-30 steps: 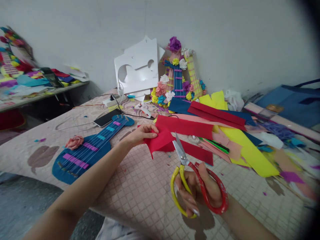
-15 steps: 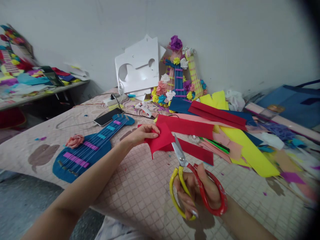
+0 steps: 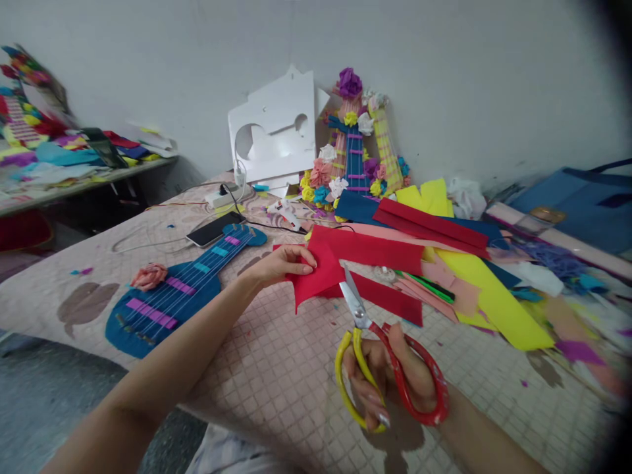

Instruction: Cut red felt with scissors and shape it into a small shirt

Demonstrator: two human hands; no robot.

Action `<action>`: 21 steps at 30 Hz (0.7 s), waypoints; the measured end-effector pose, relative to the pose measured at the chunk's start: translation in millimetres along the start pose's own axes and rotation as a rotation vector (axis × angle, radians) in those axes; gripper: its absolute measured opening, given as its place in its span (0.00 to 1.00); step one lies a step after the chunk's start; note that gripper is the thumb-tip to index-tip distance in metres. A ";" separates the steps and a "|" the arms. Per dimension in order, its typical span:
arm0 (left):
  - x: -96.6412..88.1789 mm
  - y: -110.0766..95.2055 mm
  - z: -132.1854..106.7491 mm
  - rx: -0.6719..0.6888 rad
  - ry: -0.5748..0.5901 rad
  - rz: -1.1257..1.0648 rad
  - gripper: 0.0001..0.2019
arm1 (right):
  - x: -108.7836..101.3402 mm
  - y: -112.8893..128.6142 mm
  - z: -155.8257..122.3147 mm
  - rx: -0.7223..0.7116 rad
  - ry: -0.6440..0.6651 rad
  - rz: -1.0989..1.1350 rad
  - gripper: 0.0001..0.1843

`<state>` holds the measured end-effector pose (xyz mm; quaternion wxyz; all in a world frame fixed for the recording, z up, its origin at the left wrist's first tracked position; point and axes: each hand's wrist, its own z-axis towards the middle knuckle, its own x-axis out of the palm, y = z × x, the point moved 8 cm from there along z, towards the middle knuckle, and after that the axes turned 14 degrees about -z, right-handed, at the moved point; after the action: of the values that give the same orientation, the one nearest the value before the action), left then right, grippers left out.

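A piece of red crepe paper (image 3: 320,275) is pinched between the thumb and fingers of my left hand (image 3: 285,263), over the middle of the table. My right hand (image 3: 385,375) is closed through the handles of a pair of scissors (image 3: 359,309), one handle yellow and one red. Its blades are parted a little, with the tips at the right edge of the red piece. Behind and beside it lie red paper strips (image 3: 375,249). Left of my left forearm rests a blue toy guitar (image 3: 182,289) with a pink paper rose (image 3: 149,276).
A phone (image 3: 215,228), a power strip (image 3: 220,197) and a glue gun (image 3: 285,216) lie toward the back. White cut-out boards (image 3: 276,145) and flowered guitars (image 3: 354,158) lean on the wall. Yellow paper (image 3: 494,299) and scraps cover the right side.
The view has shifted very slightly. The lower corner of the red paper has swung a little to the left; both hands keep their hold.
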<state>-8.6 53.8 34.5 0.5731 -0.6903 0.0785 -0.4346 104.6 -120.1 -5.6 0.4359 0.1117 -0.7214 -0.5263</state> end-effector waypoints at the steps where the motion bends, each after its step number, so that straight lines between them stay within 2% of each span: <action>1: 0.0 0.2 0.2 -0.001 0.003 0.004 0.09 | 0.4 -0.1 0.1 0.000 0.004 -0.001 0.47; 13: -2.2 1.0 -0.1 -0.014 0.003 -0.002 0.08 | -5.0 -1.1 3.1 -0.041 -0.027 0.016 0.41; 21: -10.9 1.3 -0.6 -0.013 -0.012 0.036 0.08 | -12.9 -5.9 4.8 -0.022 -0.091 -0.022 0.39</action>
<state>-15.1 59.5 27.8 0.5767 -0.6953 0.0902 -0.4194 107.0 -111.4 -17.5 0.3980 0.0908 -0.7334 -0.5435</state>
